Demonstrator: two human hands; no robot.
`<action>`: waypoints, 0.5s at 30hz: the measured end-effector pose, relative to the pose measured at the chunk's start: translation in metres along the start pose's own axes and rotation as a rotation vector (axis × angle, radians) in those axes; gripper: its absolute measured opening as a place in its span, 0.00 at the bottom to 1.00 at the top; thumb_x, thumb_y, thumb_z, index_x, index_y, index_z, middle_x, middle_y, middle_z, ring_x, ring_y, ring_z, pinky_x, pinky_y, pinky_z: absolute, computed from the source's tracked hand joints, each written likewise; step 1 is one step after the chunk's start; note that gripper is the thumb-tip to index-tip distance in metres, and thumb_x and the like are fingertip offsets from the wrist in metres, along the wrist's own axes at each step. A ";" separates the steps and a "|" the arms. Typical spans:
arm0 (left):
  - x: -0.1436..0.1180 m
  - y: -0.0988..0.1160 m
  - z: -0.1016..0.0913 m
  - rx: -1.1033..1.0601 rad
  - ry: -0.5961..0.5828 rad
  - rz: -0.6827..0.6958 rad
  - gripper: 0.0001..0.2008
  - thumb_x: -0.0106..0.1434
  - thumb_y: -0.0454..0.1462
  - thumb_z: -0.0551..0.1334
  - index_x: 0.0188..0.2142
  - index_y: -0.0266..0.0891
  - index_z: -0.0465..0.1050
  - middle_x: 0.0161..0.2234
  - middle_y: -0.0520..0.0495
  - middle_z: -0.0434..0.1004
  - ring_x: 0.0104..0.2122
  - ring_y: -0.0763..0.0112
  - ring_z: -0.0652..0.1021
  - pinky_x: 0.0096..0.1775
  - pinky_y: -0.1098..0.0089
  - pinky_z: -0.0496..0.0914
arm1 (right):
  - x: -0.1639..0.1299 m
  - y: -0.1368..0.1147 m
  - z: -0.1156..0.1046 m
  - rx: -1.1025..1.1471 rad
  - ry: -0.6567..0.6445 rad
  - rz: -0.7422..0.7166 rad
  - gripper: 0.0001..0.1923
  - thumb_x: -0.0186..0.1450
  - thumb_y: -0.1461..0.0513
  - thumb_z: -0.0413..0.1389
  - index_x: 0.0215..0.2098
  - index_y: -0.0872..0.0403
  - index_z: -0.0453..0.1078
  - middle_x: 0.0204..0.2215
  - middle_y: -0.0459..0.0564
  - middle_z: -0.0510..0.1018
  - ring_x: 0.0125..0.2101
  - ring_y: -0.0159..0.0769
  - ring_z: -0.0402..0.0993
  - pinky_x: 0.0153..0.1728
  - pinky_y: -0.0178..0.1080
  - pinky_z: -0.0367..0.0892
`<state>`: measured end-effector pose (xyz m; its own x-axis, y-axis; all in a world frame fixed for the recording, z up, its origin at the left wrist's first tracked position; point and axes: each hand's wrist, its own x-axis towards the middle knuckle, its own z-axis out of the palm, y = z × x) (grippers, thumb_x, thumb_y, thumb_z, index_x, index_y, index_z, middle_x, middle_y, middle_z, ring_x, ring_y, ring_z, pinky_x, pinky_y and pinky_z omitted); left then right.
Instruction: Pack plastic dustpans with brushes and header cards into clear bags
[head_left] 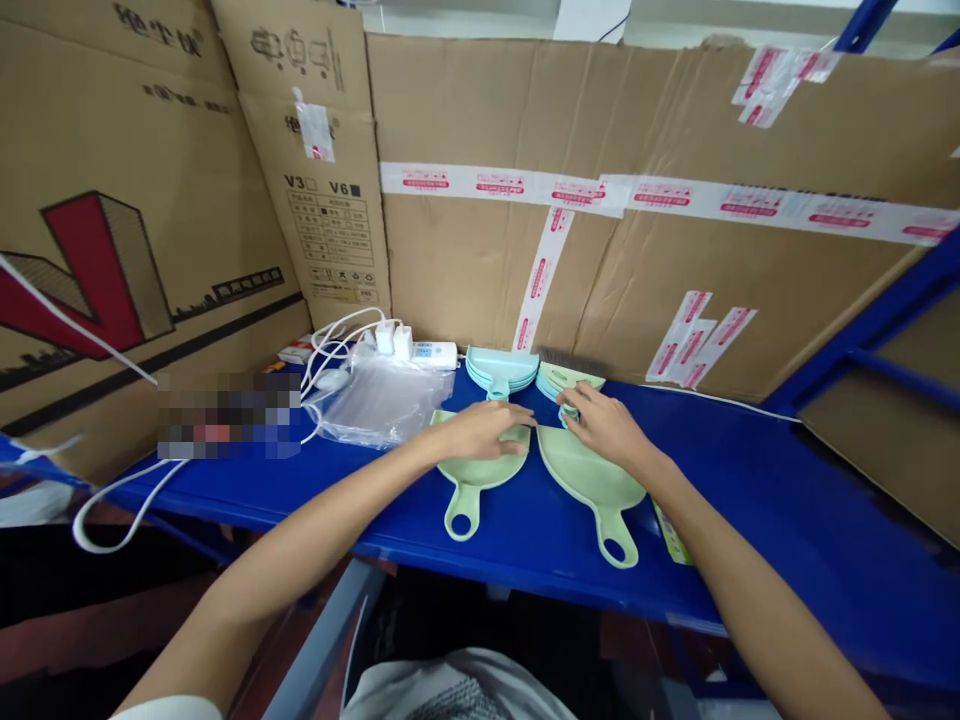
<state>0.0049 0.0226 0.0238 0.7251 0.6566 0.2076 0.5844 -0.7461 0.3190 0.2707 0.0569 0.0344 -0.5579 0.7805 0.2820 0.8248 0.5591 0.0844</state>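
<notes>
Two green dustpans lie flat on the blue worktop (750, 500). The left dustpan (472, 470) has its handle toward the person, long way front to back. The right dustpan (589, 480) does too, its handle slanting a bit right. Behind them stand two small stacks: blue dustpans (501, 368) and green dustpans (562, 380). The left hand (484, 428) rests palm down on the left dustpan, fingers together and flat. The right hand (604, 425) reaches to the green stack, fingers bent on a handle.

Pale green dustpans (480, 470), mint-blue dustpan stack (501, 368), deep blue table (750, 500), red-and-white-taped brown cardboard (675, 270).
</notes>
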 end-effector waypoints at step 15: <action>-0.004 -0.010 -0.008 -0.028 -0.019 0.083 0.16 0.73 0.37 0.64 0.57 0.38 0.80 0.61 0.39 0.80 0.60 0.55 0.81 0.59 0.62 0.73 | 0.002 0.018 0.013 0.190 0.441 -0.040 0.16 0.76 0.61 0.52 0.48 0.54 0.83 0.44 0.57 0.87 0.45 0.47 0.84 0.50 0.48 0.76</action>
<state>-0.0068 0.0281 0.0274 0.7776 0.5903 0.2165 0.5118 -0.7942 0.3275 0.2831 0.0721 0.0239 -0.4627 0.5872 0.6641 0.7491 0.6597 -0.0614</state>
